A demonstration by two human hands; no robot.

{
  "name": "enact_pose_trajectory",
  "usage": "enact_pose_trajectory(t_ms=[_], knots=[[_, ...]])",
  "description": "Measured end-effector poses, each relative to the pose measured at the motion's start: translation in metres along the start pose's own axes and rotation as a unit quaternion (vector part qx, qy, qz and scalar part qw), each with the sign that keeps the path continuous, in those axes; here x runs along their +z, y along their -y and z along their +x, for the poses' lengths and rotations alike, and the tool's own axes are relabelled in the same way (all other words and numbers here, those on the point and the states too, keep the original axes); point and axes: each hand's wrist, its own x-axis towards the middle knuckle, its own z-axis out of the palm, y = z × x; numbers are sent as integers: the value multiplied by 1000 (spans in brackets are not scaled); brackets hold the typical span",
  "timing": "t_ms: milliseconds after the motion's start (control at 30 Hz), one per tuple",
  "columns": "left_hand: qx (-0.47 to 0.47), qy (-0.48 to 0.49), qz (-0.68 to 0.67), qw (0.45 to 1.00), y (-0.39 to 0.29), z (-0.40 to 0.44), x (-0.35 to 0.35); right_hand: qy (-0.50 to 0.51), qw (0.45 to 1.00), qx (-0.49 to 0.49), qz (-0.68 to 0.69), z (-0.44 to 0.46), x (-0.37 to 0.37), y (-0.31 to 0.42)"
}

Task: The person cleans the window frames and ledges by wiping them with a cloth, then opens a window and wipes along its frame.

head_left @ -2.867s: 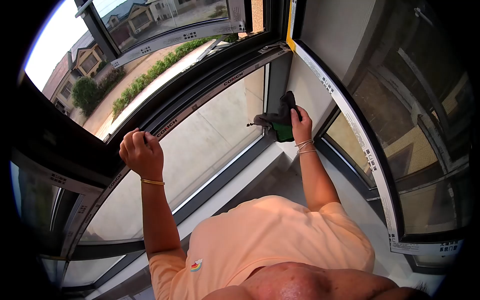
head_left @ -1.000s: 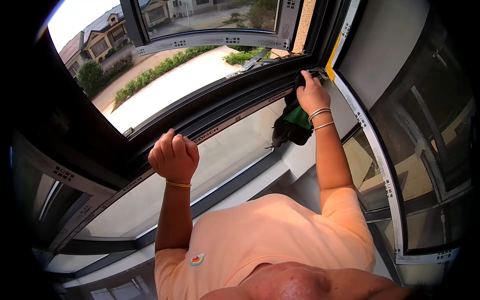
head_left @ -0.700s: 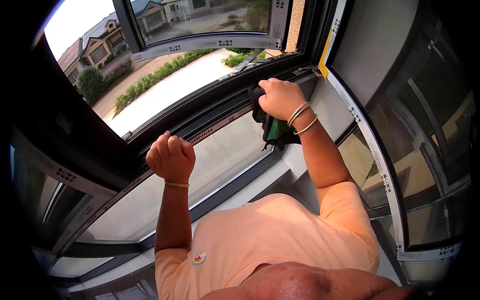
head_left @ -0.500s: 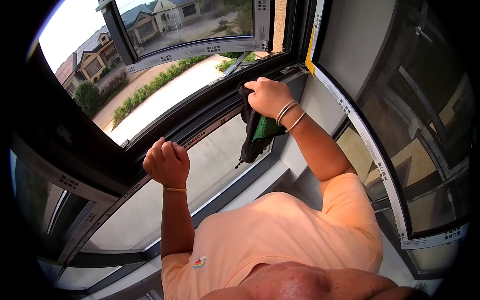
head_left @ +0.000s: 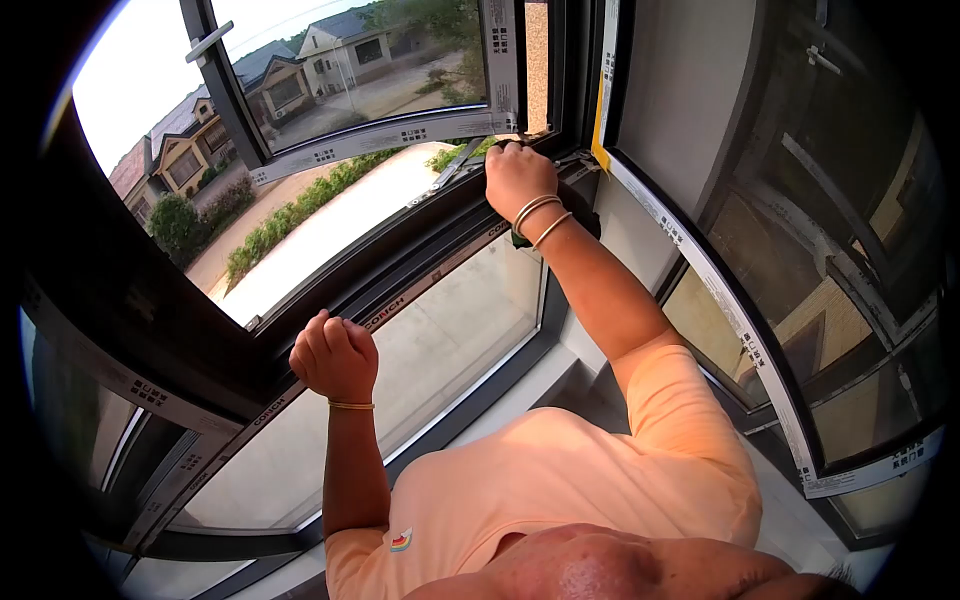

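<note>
My right hand is closed around a black and green cloth at the right end of the lower window frame. Most of the cloth is hidden by the hand and wrist; dark edges show on both sides of the wrist. Farther left, my left hand rests on the same frame, its fingers curled over the inner rail. An open window sash with printed protective tape hangs outward beyond my right hand.
On the right stands another taped sash, opened inward. A fixed glass pane lies below the rail. A metal hinge arm joins the outer sash to the frame. Houses and a hedge are outside.
My right hand has moved up the frame toward its right corner with the cloth, which no longer hangs down in view. My left hand has stayed nearly in place.
</note>
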Motion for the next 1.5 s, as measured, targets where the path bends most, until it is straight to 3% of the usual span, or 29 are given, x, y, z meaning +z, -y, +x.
enact_pose_trajectory(t_ms=[100,167,267,367,433,567,833,900,1000,1067,1167,1233,1300,1367,1433,1500], knots=[[6,-8,-6,1000,1,-1,0,-26,997,-71,11,-16,-15,30],[10,-9,-17,1000,1,-1,-1,-16,997,-60,40,-14,-12,21],[4,-17,-26,1000,2,-1,-2,124,982,102,102,7,-17,-14],[-4,-7,-28,1000,3,-2,-4,140,973,179,46,29,-12,-50],[-6,2,-38,999,2,1,-7,165,961,217,40,46,3,-78],[-8,3,-36,999,4,-1,-4,234,946,220,-53,62,-5,-68],[-1,-31,-20,999,3,-1,3,288,954,76,-30,33,-26,-33],[3,-31,-28,999,2,0,1,185,983,-11,10,15,-8,-27],[8,-36,-26,999,1,1,0,135,982,-96,94,-15,-27,3],[5,-34,-18,999,1,1,0,90,963,-131,217,-36,-29,15],[3,-29,-21,999,0,2,-2,51,886,-173,426,-76,-37,31],[1,-33,-39,999,3,-1,1,8,865,-163,474,-109,-35,38],[-1,6,-75,997,5,1,-9,45,823,-136,549,-145,-17,36],[4,24,-184,983,10,-3,-25,102,828,-91,544,-189,26,34],[-41,25,-228,973,11,-29,-56,221,814,-20,537,-238,77,23],[-76,93,-232,965,25,-90,-77,296,823,60,480,-299,136,6]])
